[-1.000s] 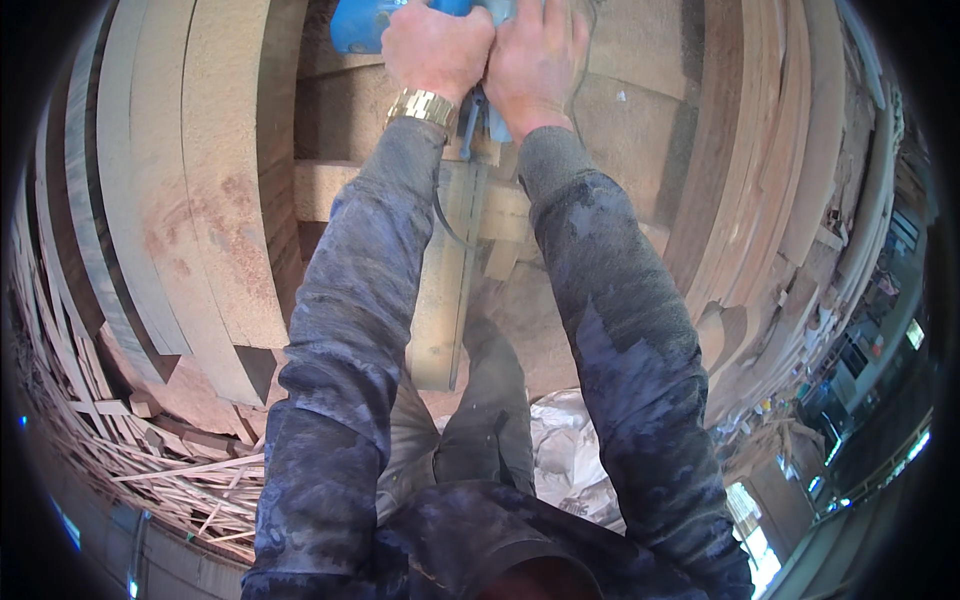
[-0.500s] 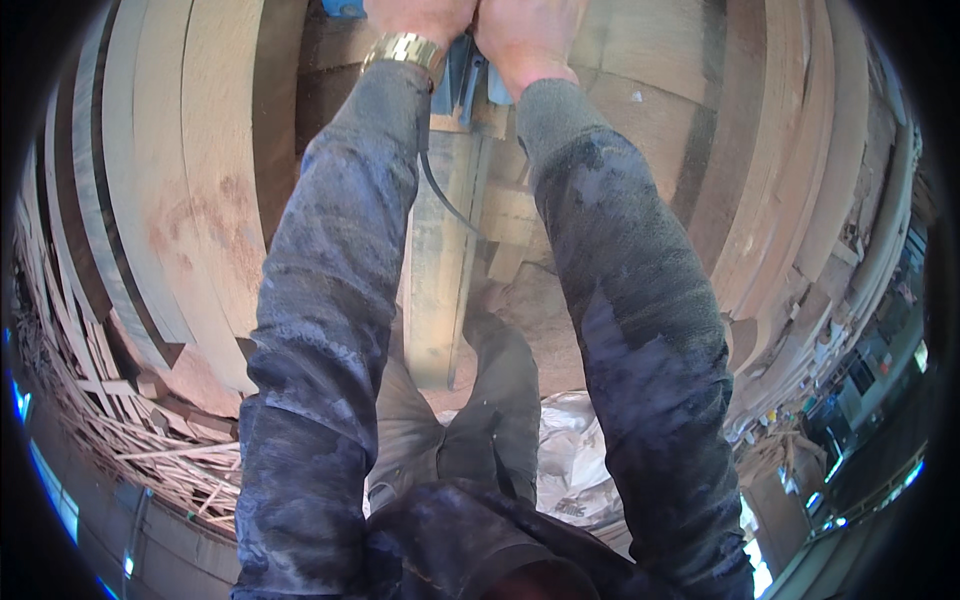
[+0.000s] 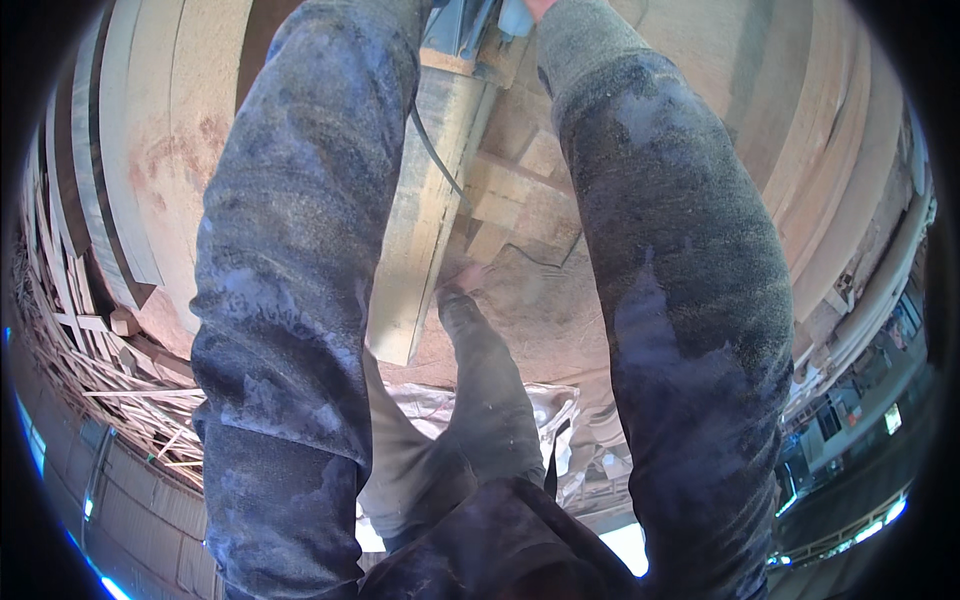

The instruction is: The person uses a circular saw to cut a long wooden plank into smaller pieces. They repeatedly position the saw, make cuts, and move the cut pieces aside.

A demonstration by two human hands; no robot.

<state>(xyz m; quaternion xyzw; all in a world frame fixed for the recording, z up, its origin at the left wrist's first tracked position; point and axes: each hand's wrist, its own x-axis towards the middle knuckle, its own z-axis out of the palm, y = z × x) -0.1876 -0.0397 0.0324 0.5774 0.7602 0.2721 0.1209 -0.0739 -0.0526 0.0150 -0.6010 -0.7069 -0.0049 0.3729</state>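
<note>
- The pale wooden beam [image 3: 425, 200] lies in front of the person, between the two sleeved forearms; its long axis runs away from the body, leaning slightly to the right with distance.
- Its squared near end points back toward the person, just left of the leg [image 3: 490, 370]; the far end cannot be made out.
- The upper face is dusty yellow with greyish patches, and a narrow, greyer strip follows its right edge.
- A blue-grey tool [image 3: 462, 25], cut off by the frame, sits over the far stretch of the beam; its visible edges run roughly along the beam, and whether it touches it cannot be told.
- The left sleeve [image 3: 300, 250] and right sleeve [image 3: 680, 250], dark and dust-marked, reach forward on either side.
- Only a sliver of the right wrist [image 3: 540, 7] shows; both hands lie past the frame, so I cannot tell whether the fingers are apart, together or clamped.
- A dark cable [image 3: 435, 155] crosses the beam's upper face.
- Short wooden pieces [image 3: 505, 190] lie right of the beam, above the dusty brown floor [image 3: 550, 310].
</note>
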